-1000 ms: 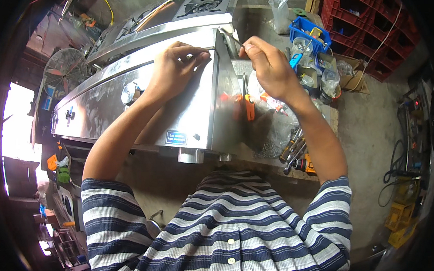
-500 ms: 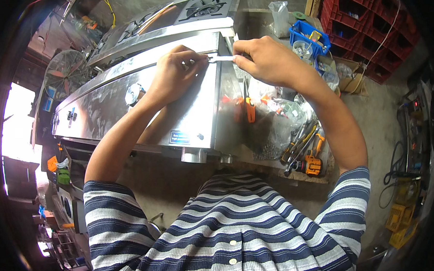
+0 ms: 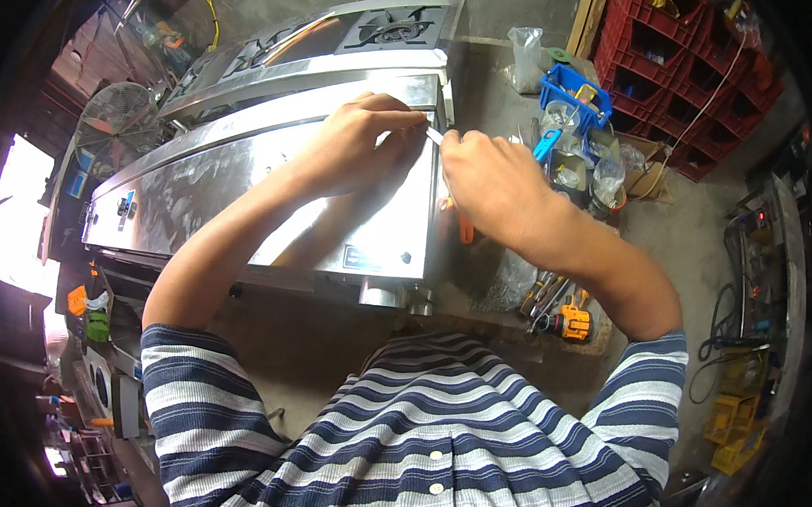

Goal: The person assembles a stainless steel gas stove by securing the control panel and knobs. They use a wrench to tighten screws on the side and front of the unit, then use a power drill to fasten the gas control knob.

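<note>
My right hand (image 3: 502,177) is closed round a slim silver wrench (image 3: 433,134), whose end points up and left at the upper right corner of a stainless steel panel (image 3: 332,229). The rest of the wrench is hidden in my fist. My left hand (image 3: 360,138) lies over the panel with its fingertips pinched together at that same corner. Whatever those fingers hold is too small to make out. Wrench tip and left fingertips nearly meet. The panel belongs to a long steel stove body with a dark knob fitting (image 3: 126,207) at its left.
Behind stands a gas burner top (image 3: 392,34). To the right lie a blue-handled tool (image 3: 546,145), a blue basket (image 3: 573,101), plastic bags (image 3: 609,174) and an orange power drill (image 3: 572,322). Red crates (image 3: 634,85) are stacked farther right, and a fan (image 3: 118,126) stands at left.
Both hands have shifted slightly right and down in the picture, and the wrench has turned from nearly level to slanting. The blue-handled tool has come into view beside my right hand.
</note>
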{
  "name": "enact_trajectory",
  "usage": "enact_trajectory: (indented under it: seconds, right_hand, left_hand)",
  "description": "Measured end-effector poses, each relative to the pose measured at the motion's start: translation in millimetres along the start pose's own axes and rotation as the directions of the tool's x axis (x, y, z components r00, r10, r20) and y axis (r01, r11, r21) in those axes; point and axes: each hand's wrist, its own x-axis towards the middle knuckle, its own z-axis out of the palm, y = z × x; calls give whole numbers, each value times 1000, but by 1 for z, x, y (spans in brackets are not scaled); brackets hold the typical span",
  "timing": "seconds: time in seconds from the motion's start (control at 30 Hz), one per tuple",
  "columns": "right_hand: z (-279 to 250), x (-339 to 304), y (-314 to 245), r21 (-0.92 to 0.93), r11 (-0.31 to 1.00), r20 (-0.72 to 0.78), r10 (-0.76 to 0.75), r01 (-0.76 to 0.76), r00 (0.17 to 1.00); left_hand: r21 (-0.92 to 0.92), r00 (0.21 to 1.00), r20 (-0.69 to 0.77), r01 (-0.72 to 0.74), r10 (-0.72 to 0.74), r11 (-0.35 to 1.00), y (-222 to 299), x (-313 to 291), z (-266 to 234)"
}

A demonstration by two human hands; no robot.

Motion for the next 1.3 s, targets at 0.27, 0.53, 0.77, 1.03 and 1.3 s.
enact_trajectory:
  seconds: [0.27, 0.53, 0.77, 1.03, 1.3]
  right_hand:
    - [-4, -20, -14, 257, 933, -105, -231, 250, 967]
    - [-16, 20, -22, 85, 861, 93, -508, 501, 857]
    - [-9, 80, -42, 61, 844, 182, -534, 533, 825]
    - [-3, 117, -59, 119, 955, 226, -292, 271, 929]
    - [36, 140, -37, 141, 951, -40, -272, 275, 961]
  left_hand:
    - [81, 979, 158, -144, 130, 986, -10, 12, -13]
    - [-37, 913, 352, -205, 204, 978, -33, 32, -33]
    - [-160, 629, 723, -249, 285, 955, -50, 87, -52]
    - [71, 267, 963, -146, -29, 987, -12, 148, -63]
    - [110, 320, 945, -121, -66, 986, -8, 164, -53]
